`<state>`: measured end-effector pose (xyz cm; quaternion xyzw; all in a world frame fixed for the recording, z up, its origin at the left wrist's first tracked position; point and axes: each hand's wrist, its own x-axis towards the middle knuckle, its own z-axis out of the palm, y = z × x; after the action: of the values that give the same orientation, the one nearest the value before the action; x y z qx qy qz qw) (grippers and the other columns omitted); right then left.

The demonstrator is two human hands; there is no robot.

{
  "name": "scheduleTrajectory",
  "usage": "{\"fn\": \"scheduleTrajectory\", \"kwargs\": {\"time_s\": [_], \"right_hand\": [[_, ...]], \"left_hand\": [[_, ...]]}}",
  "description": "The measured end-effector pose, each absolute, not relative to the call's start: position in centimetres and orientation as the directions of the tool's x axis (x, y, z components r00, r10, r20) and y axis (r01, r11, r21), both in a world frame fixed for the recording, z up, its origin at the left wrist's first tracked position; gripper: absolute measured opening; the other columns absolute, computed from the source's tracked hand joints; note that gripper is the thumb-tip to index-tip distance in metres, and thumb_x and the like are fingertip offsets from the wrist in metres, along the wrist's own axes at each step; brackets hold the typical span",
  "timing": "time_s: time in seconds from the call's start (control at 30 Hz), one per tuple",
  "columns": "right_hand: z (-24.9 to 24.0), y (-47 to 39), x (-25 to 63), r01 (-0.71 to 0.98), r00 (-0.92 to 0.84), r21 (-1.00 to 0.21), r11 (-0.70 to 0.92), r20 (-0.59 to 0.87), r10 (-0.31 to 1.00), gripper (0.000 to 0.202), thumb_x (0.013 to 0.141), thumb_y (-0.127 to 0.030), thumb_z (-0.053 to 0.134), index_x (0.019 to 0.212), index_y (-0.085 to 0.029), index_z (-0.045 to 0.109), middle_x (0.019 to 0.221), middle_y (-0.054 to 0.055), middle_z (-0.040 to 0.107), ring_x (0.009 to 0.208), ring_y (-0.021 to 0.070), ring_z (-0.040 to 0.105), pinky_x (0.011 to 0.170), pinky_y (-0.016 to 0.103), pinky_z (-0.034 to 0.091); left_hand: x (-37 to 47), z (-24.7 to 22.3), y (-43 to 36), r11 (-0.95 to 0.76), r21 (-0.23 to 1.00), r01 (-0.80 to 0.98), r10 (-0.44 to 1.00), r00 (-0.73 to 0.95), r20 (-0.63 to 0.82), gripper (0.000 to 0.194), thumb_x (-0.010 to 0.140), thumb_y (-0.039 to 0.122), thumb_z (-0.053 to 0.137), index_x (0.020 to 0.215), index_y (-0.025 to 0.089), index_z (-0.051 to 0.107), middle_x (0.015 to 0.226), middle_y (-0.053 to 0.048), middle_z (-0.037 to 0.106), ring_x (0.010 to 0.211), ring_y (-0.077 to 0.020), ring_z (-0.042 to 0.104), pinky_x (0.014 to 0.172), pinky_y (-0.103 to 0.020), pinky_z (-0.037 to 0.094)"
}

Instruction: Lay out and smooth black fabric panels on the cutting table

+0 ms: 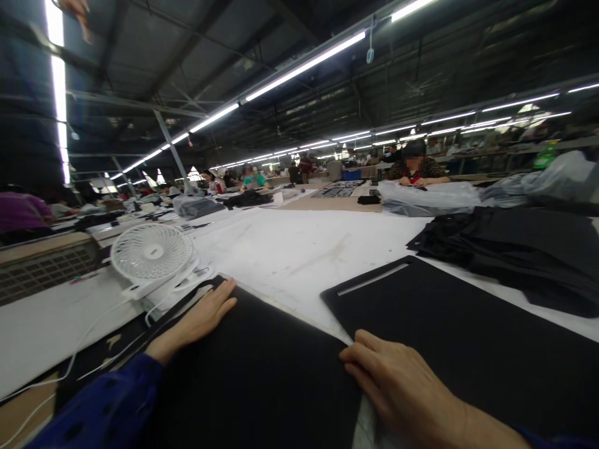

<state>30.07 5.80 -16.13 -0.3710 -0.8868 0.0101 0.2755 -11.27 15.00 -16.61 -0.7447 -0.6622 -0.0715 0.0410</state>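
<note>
A flat black panel (262, 368), apparently fabric, lies on the white-covered table in front of me. My left hand (206, 318) rests flat near its far left corner, fingers stretched out. At the panel's far right corner, my right hand (388, 368) has its fingers closed on the edge. To the right lies a second black panel (468, 324) with a long narrow slot near its far edge; my right forearm passes over it. Whether the near panel is one layer or more I cannot tell.
A white fan (152, 252) stands left of my left hand, its white cord trailing toward me. Crumpled black cloth (515, 249) lies at the right, with clear plastic bags (430, 196) behind. A person (416, 168) sits across the white table surface (299, 243). Others work farther off.
</note>
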Motion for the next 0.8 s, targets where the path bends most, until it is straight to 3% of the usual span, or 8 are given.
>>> {"fn": "scheduleTrajectory", "kwargs": {"time_s": [0.07,0.2,0.33,0.4,0.53,0.67,0.8], "right_hand": [[-15.9,5.6,29.9,0.649,-0.613,-0.127,0.75,0.496,0.615,0.018,0.084,-0.011,0.048,0.079,-0.02,0.062,0.071,0.001,0.061,0.057,0.0123,0.059,0.048,0.023,0.037],[-15.7,5.1,30.0,0.643,-0.676,0.086,0.761,0.531,0.511,0.019,0.08,-0.009,0.051,0.081,-0.022,0.065,0.065,0.0,0.062,0.054,0.0152,0.061,0.044,0.026,0.031],[-15.4,4.7,31.1,0.66,-0.676,0.115,0.743,0.522,0.52,0.015,0.082,-0.014,0.053,0.077,-0.023,0.064,0.058,0.0,0.059,0.048,0.0133,0.057,0.042,0.025,0.028],[-15.1,4.5,31.5,0.67,-0.668,0.093,0.737,0.51,0.542,0.015,0.084,-0.018,0.054,0.072,-0.023,0.062,0.057,-0.001,0.057,0.047,0.0127,0.056,0.042,0.024,0.028],[-14.4,4.3,31.7,0.689,-0.615,0.007,0.724,0.535,0.58,0.021,0.088,-0.026,0.052,0.067,-0.023,0.058,0.064,0.0,0.057,0.054,0.0151,0.058,0.046,0.024,0.033],[-14.3,4.3,31.6,0.698,-0.501,-0.26,0.668,0.49,0.714,0.014,0.089,-0.031,0.049,0.081,-0.022,0.055,0.086,0.002,0.058,0.064,0.014,0.059,0.054,0.025,0.04],[-13.6,4.2,31.9,0.722,-0.352,-0.502,0.477,0.327,0.877,0.024,0.09,-0.04,0.044,0.1,-0.021,0.053,0.097,0.005,0.059,0.071,0.0169,0.06,0.063,0.03,0.042]], "left_hand": [[-11.6,-17.5,14.6,-0.013,0.053,0.999,0.995,0.008,0.097,0.065,0.093,0.046,0.018,0.146,0.01,0.023,0.155,-0.009,0.02,0.143,-0.0238,0.018,0.115,-0.043,0.018],[-12.7,-17.3,14.3,0.152,0.036,0.988,0.986,-0.154,0.064,0.063,0.094,0.045,0.017,0.146,0.011,0.024,0.155,-0.01,0.019,0.143,-0.0225,0.017,0.114,-0.043,0.02],[-13.0,-16.5,13.3,0.231,0.0,0.973,0.967,-0.23,0.107,0.049,0.095,0.038,0.024,0.14,0.025,0.04,0.154,-0.007,0.023,0.143,-0.0316,0.014,0.107,-0.065,0.014],[-13.1,-16.1,12.3,0.271,-0.012,0.963,0.954,-0.267,0.14,0.047,0.094,0.036,0.028,0.137,0.027,0.043,0.153,-0.008,0.026,0.142,-0.0355,0.014,0.103,-0.07,0.016],[-13.4,-14.5,10.1,0.307,-0.026,0.951,0.927,-0.293,0.235,0.044,0.091,0.039,0.037,0.128,0.022,0.055,0.145,-0.011,0.042,0.137,-0.0335,0.03,0.105,-0.057,0.028],[-13.9,-12.9,7.6,0.359,0.002,0.933,0.878,-0.339,0.339,0.05,0.092,0.039,0.027,0.113,0.013,0.064,0.12,-0.015,0.064,0.114,-0.028,0.056,0.098,-0.04,0.041],[-16.3,-13.6,4.1,0.338,0.026,0.941,0.872,-0.323,0.368,0.056,0.087,0.045,0.029,0.115,0.009,0.062,0.118,-0.015,0.064,0.112,-0.0291,0.057,0.099,-0.039,0.041]]}}
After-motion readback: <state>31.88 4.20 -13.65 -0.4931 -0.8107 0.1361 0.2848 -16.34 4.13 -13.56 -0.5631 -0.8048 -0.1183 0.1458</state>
